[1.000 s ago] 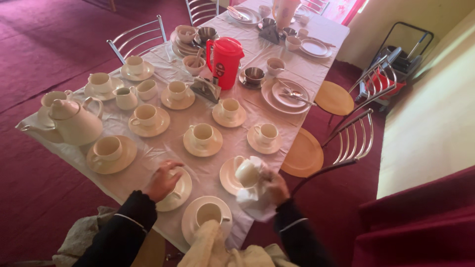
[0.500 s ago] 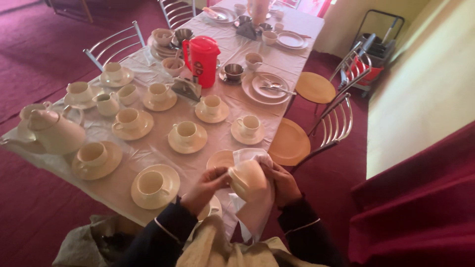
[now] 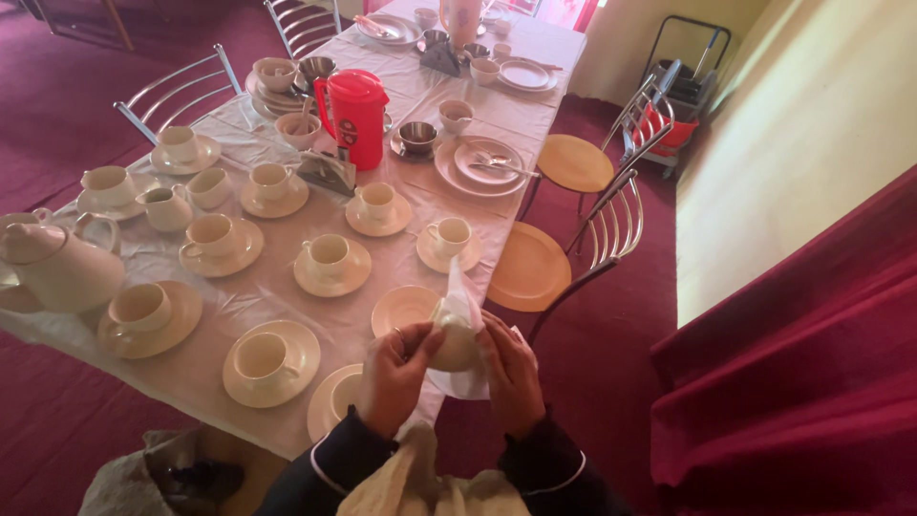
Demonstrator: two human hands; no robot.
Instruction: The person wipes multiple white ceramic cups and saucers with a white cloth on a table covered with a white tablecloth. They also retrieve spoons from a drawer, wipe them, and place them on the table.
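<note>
Both of my hands hold a cream teacup above the table's near edge, wrapped in a white cloth. My left hand grips the cup's left side. My right hand presses the cloth against its right side, and the cloth sticks up above the cup. An empty saucer lies on the white tablecloth just beyond the cup. A cup on a saucer sits under my left wrist, partly hidden.
Several cream cups on saucers cover the table. A big cream teapot stands at the left, a red jug further back, stacked plates with cutlery beyond. Metal chairs with round seats stand along the right.
My left hand left the cup on the near saucer and joined my right on the lifted cup. The cup came off its saucer toward me, and the cloth now stands above it.
</note>
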